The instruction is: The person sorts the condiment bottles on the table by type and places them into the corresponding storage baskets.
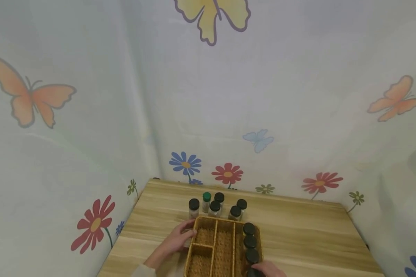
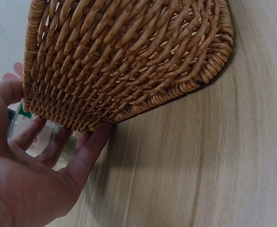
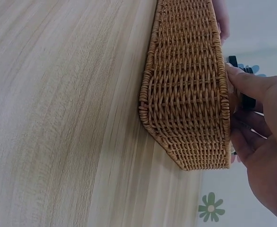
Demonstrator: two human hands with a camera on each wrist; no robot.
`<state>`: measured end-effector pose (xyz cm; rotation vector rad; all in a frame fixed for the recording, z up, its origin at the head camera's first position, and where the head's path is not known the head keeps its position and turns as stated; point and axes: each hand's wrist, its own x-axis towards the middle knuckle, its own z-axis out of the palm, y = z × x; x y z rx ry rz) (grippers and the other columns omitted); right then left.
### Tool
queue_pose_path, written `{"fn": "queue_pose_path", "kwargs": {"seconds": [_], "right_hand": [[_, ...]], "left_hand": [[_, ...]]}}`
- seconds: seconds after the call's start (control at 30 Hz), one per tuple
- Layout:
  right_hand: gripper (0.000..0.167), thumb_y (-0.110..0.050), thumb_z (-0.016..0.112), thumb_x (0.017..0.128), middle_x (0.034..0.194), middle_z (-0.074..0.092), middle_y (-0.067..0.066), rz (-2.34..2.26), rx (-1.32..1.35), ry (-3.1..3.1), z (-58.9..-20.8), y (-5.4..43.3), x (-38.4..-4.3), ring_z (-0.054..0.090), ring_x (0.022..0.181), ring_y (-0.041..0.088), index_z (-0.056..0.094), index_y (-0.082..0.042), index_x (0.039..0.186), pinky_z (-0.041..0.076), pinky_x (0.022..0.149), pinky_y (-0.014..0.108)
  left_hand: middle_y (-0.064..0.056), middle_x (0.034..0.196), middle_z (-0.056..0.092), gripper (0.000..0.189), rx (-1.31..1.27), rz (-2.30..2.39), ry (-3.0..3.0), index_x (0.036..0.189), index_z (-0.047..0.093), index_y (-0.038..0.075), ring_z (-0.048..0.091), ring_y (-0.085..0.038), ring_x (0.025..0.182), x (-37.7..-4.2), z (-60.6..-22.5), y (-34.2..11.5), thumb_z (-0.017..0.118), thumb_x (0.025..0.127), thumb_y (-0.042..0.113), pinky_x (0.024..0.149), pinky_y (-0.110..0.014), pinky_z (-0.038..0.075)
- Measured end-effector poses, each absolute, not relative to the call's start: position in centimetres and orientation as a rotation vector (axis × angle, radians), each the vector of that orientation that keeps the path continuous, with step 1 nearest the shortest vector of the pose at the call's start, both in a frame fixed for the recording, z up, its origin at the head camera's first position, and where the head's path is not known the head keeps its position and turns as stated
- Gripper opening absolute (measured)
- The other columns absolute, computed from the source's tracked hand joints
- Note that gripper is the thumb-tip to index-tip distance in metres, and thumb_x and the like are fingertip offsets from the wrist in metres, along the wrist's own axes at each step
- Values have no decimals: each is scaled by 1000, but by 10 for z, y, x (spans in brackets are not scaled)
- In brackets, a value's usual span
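Note:
A wicker basket (image 1: 223, 246) with several compartments rests on the table. My left hand (image 1: 175, 241) grips its far left corner; in the left wrist view the thumb lies at the rim and the fingertips press the woven wall (image 2: 124, 52). At the near end of the basket's right compartment, my right hand (image 1: 268, 269) holds a black-capped spice jar (image 1: 254, 272). The right wrist view shows the thumb and fingers around that jar, its body mostly hidden by the basket wall (image 3: 190, 85). Black-capped jars (image 1: 250, 241) stand in a row in the same compartment.
Behind the basket stand several black-capped jars (image 1: 215, 207) and one green-capped jar (image 1: 206, 202). The wooden table (image 1: 308, 231) meets a pale cloth wall (image 1: 280, 96) printed with butterflies and flowers at the back and sides.

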<state>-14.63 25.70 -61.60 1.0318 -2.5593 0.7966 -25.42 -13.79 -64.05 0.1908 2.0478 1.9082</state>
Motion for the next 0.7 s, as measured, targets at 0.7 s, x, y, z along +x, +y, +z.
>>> {"fn": "queue_pose_path", "kwargs": {"seconds": [0.7], "right_hand": [[39, -10, 87, 80, 102, 72, 0, 938, 1132, -2324, -623, 263, -154, 66, 93, 8, 72, -9, 116, 55, 71, 21]], "left_hand": [[-29, 159, 42, 62, 199, 1899, 2054, 160, 39, 1, 51, -48, 137, -258, -645, -138, 61, 107, 25, 85, -61, 62]]}}
